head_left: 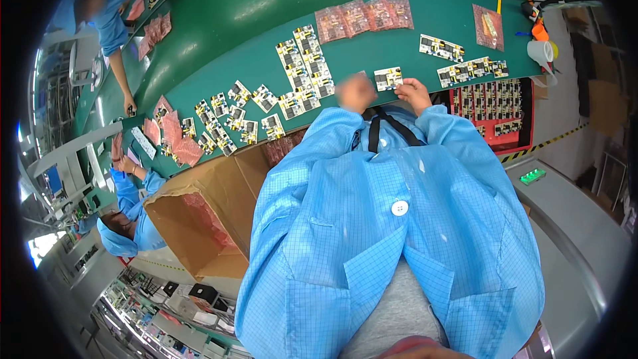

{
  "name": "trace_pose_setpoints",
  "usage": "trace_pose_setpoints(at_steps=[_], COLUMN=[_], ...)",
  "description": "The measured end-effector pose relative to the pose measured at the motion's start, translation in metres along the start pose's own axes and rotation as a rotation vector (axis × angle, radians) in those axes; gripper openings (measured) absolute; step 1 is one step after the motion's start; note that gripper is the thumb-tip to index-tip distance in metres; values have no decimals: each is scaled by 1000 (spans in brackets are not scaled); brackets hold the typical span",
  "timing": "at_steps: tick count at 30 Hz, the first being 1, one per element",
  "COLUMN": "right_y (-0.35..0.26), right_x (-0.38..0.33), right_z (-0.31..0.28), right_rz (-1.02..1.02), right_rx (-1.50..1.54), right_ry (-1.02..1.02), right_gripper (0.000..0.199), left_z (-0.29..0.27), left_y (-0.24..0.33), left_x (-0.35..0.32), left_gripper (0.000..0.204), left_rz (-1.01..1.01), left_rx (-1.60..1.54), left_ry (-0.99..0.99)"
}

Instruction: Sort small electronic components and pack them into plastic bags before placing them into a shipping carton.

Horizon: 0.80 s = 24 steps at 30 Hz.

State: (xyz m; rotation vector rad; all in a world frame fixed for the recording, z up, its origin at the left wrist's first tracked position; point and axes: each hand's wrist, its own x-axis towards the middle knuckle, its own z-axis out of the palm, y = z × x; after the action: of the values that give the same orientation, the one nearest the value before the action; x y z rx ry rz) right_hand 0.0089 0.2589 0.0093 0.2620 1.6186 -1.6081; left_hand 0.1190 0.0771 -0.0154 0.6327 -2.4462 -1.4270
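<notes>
At the near edge of the green table [372,50] is a white circuit board [387,78] crowded with dark and yellow components. My right hand [415,95] pinches it by its right edge. Just left of the board is my left hand [356,93]; its fingers are blurred, so I cannot make out their grip. Rows of similar circuit boards [306,60] lie to the left of that hand. Farther right, a longer group of boards [472,72] lies near the table edge, with another pair of boards [441,47] behind it.
Pink bubble-wrap packs [364,18] line the back. Below the table's right end, a red crate [488,114] holds several boards. An open cardboard box [219,223] stands by my left side. Co-workers in blue work at the left, one hand [129,105] over the table. A white cup [541,52] hangs far right.
</notes>
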Motion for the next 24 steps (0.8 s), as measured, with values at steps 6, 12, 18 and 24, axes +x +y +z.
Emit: trace_pose_setpoints(at_steps=[6,12,18,24], right_y=[2,0,4,2], right_x=[-1,-3,-6,-3], right_z=[15,17,19,18], right_rz=[28,6,-35,-144], right_rx=[0,59,-100,-123], right_ry=[-51,-42,-35,-9], right_gripper=[26,25,30,30], left_z=[-3,0,2,3], left_y=[1,2,1,-1], left_x=[-1,0,-2,-3], left_gripper=[8,8,8,8], left_rz=[-6,34,10,9], left_rx=[0,57,59,37], left_ry=[-22,20,18,26])
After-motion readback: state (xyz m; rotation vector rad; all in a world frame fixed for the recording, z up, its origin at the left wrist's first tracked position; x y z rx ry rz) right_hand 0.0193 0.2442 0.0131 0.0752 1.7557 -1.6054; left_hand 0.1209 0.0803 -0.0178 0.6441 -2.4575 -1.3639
